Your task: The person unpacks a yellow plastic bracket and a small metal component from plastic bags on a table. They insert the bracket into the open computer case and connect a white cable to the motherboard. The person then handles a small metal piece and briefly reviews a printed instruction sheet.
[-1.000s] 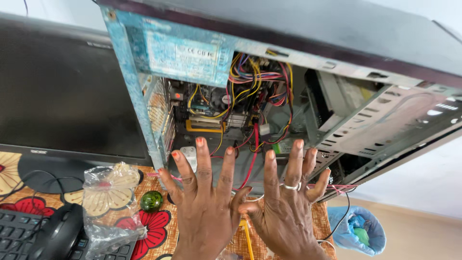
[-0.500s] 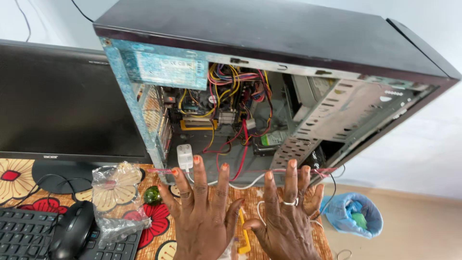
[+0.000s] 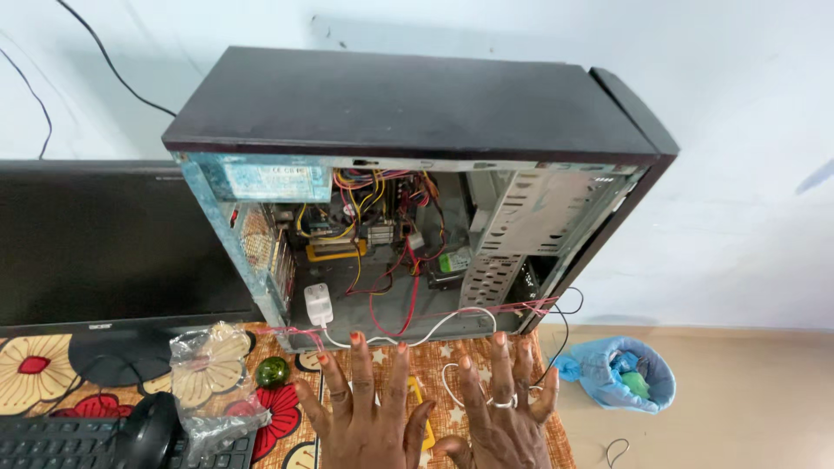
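Both hands flat, fingers spread, gripping nothing: left hand and right hand rest on the patterned tablecloth, just before the open PC tower. White cable lies at the fingertips.

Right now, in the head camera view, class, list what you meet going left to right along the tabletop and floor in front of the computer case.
Keyboard → black mouse → clear plastic bag → green ball → left hand → right hand → blue bag on the floor.
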